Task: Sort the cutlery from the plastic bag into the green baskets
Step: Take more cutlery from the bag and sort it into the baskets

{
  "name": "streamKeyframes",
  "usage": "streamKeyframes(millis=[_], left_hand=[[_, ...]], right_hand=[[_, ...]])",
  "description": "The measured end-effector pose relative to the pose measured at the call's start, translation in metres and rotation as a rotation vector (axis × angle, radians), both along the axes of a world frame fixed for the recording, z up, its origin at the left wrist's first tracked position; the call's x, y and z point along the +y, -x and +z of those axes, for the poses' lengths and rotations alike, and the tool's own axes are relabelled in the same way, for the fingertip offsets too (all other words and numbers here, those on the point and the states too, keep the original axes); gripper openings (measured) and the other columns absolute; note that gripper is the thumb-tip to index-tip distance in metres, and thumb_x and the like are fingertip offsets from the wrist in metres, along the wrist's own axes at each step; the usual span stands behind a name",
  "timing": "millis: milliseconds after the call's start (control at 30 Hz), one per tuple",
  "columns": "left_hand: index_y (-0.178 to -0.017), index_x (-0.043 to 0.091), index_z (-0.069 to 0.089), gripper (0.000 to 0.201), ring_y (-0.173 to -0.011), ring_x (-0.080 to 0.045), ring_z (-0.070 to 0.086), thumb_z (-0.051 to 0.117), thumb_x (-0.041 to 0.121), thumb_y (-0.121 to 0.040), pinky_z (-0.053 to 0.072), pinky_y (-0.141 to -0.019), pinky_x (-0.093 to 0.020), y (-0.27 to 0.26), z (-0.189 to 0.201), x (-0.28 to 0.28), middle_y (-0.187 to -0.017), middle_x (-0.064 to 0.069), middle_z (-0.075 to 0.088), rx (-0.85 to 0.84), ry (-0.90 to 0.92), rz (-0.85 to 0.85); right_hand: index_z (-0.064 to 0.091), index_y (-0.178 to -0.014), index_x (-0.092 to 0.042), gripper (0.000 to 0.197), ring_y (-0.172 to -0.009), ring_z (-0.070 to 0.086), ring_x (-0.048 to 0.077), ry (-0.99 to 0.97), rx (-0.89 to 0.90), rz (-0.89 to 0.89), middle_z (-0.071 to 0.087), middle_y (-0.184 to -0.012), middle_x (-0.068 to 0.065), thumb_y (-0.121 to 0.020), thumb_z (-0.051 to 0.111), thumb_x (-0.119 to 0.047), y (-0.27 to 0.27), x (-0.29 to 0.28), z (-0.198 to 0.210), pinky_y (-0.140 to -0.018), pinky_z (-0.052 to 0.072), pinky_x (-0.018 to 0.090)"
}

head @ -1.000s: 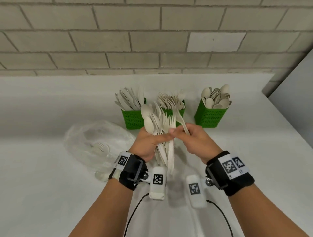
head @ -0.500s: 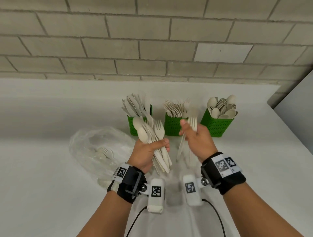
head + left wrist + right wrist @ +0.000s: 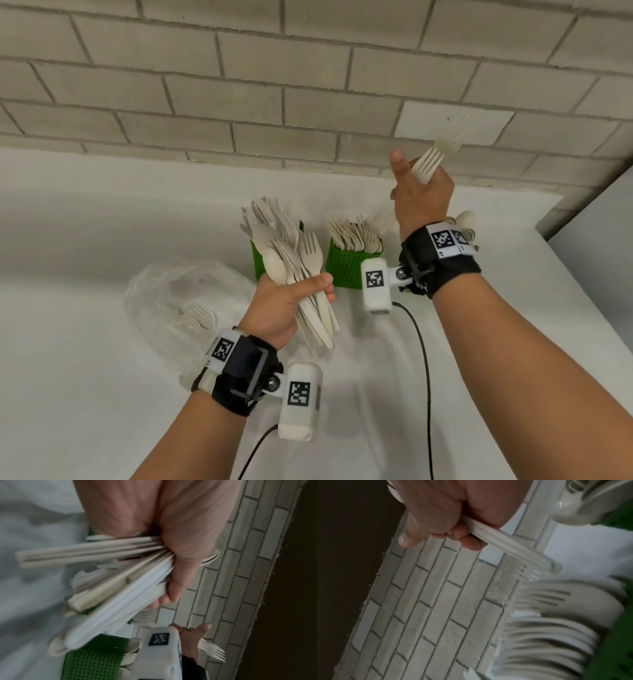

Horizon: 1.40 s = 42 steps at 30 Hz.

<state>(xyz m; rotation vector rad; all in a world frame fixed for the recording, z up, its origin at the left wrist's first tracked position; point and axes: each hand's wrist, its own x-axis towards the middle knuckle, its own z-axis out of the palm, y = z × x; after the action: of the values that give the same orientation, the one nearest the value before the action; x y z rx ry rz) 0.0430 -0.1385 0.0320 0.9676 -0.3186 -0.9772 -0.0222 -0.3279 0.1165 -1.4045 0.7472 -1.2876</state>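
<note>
My left hand (image 3: 310,291) grips a fanned bundle of beige spoons and forks (image 3: 294,260), upright in front of the left green basket (image 3: 257,262), which holds knives. In the left wrist view the bundle's handles (image 3: 120,574) stick out of the fist. My right hand (image 3: 416,185) is raised above the middle basket (image 3: 346,269) of forks and holds two forks (image 3: 428,164), tines up. The right wrist view shows their handles (image 3: 505,545) pointing down at the basket's forks (image 3: 547,628). The right basket is hidden behind my wrist; only its spoons (image 3: 466,219) show.
The crumpled clear plastic bag (image 3: 178,298) lies left of my left hand with a fork (image 3: 202,313) still inside. A brick wall (image 3: 274,85) runs behind the white counter (image 3: 85,240). Black cables (image 3: 423,359) trail across the counter between my arms.
My right hand has pulled two forks out of the bundle and lifted them up and to the right, over the middle basket. The left hand keeps its grip on the bundle.
</note>
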Motion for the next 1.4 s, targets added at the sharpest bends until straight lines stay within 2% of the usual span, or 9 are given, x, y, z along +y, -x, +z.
streamKeyframes(millis=[333, 500, 633, 733, 900, 1067, 1133, 1233, 1400], left_hand=[[-0.093, 0.002, 0.066, 0.018, -0.071, -0.020, 0.065, 0.068, -0.006, -0.078, 0.057, -0.068, -0.031, -0.009, 0.001, -0.006, -0.073, -0.009, 0.065, 0.014, -0.007, 0.016], [-0.093, 0.003, 0.065, 0.025, -0.069, -0.018, 0.066, 0.072, 0.000, -0.069, 0.057, -0.068, -0.031, -0.005, 0.005, -0.008, -0.073, -0.008, 0.065, 0.013, -0.013, -0.023], [-0.094, 0.000, 0.066, 0.030, -0.065, -0.019, 0.066, 0.074, 0.002, -0.066, 0.058, -0.065, -0.031, -0.004, 0.009, -0.008, -0.070, -0.009, 0.065, -0.002, -0.019, -0.032], [-0.095, -0.001, 0.066, 0.027, -0.065, -0.020, 0.067, 0.074, 0.000, -0.069, 0.058, -0.065, -0.032, -0.002, 0.013, -0.009, -0.073, -0.010, 0.067, -0.060, -0.041, -0.052], [-0.096, -0.002, 0.066, 0.026, -0.067, -0.023, 0.067, 0.073, 0.002, -0.071, 0.059, -0.065, -0.034, 0.001, 0.016, -0.007, -0.078, -0.016, 0.067, -0.096, -0.034, -0.089], [-0.090, 0.002, 0.063, 0.010, -0.067, -0.025, 0.069, 0.065, 0.006, -0.081, 0.058, -0.063, -0.032, 0.001, 0.015, 0.003, -0.080, -0.015, 0.070, -0.081, -0.038, -0.160], [-0.090, 0.003, 0.063, 0.007, -0.061, -0.021, 0.068, 0.064, 0.005, -0.083, 0.057, -0.058, -0.030, 0.000, 0.015, 0.007, -0.076, -0.011, 0.071, -0.117, -0.062, -0.189], [-0.091, 0.003, 0.063, 0.014, -0.055, -0.019, 0.066, 0.065, 0.007, -0.078, 0.057, -0.055, -0.031, 0.001, 0.017, 0.013, -0.073, -0.010, 0.071, -0.145, -0.056, -0.269], [-0.096, 0.002, 0.063, 0.016, -0.058, -0.022, 0.068, 0.065, 0.004, -0.080, 0.057, -0.055, -0.033, 0.004, 0.020, 0.017, -0.078, -0.013, 0.072, -0.122, -0.012, -0.346]], right_hand=[[0.063, -0.091, -0.014, 0.027, -0.069, 0.063, 0.007, 0.029, 0.060, 0.123, 0.065, -0.076, 0.004, -0.079, 0.069, 0.010, -0.007, -0.019, -0.030, -0.074, 0.051, 0.020], [0.066, -0.116, -0.013, 0.023, -0.113, 0.059, 0.010, 0.336, 0.322, 0.058, 0.066, -0.116, 0.000, -0.099, 0.051, -0.014, 0.002, -0.010, -0.045, -0.100, 0.045, 0.022], [0.062, -0.125, -0.014, 0.032, -0.140, 0.035, 0.015, 0.485, 0.679, 0.293, 0.056, -0.137, 0.002, -0.103, 0.041, -0.024, 0.014, 0.009, -0.046, -0.120, 0.021, 0.037], [0.069, -0.103, -0.022, 0.025, -0.117, 0.052, 0.014, 0.519, 0.579, 0.159, 0.064, -0.114, -0.002, -0.096, 0.050, -0.036, 0.019, 0.035, -0.031, -0.104, 0.038, 0.036], [0.061, -0.070, -0.001, 0.036, -0.060, 0.055, 0.023, 0.370, 0.783, 0.618, 0.061, -0.064, 0.013, -0.087, 0.070, -0.032, 0.030, 0.058, -0.017, -0.061, 0.044, 0.032], [0.055, -0.089, -0.003, 0.015, -0.073, 0.071, 0.029, -0.114, 0.246, 0.474, 0.070, -0.079, 0.013, -0.099, 0.051, -0.013, 0.041, 0.064, -0.015, -0.074, 0.059, 0.042], [0.054, -0.094, -0.009, 0.014, -0.053, 0.062, 0.023, -0.249, 0.085, 0.412, 0.062, -0.065, 0.004, -0.102, 0.044, -0.013, 0.042, 0.066, -0.011, -0.053, 0.054, 0.034], [0.066, -0.100, -0.008, 0.028, -0.046, 0.040, 0.009, -0.141, 0.378, 0.418, 0.044, -0.056, -0.003, -0.097, 0.055, -0.034, 0.045, 0.068, -0.014, -0.045, 0.033, 0.025], [0.065, -0.078, 0.004, 0.029, -0.064, 0.062, 0.019, 0.032, 0.579, 0.631, 0.065, -0.066, 0.008, -0.093, 0.062, -0.021, 0.045, 0.084, -0.027, -0.066, 0.050, 0.030]])
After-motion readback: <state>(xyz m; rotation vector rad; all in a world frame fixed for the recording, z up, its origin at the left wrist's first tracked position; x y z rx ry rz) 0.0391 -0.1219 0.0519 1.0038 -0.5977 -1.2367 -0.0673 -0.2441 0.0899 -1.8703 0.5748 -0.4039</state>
